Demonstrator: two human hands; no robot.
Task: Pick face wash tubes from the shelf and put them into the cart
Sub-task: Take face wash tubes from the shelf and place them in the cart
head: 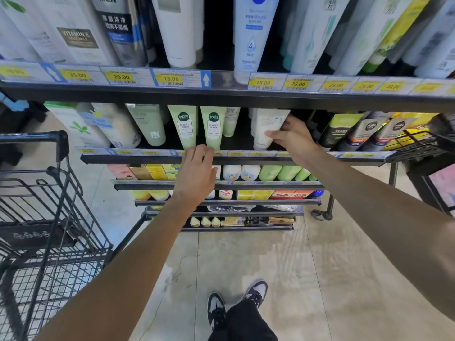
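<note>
Two hands: both are reaching to the same shelf (221, 158).
Right hand (290, 136): thumb and fingers grip a white tube (264, 126) that stands on the shelf, not yet lifted clear.
Left hand (197, 168): fingers loosely spread, holding nothing, tips at the base of a green tube (213, 126).
Progress: looks early; no tube can be seen in the cart (44, 217), though its basket is only partly in view.
Left to do: pull the tubes off and carry them left to the cart.
Surface: dark shelves with yellow price tags (263, 82), crowded with upright tubes.
Room: shop aisle with pale, glossy floor (295, 267).
</note>
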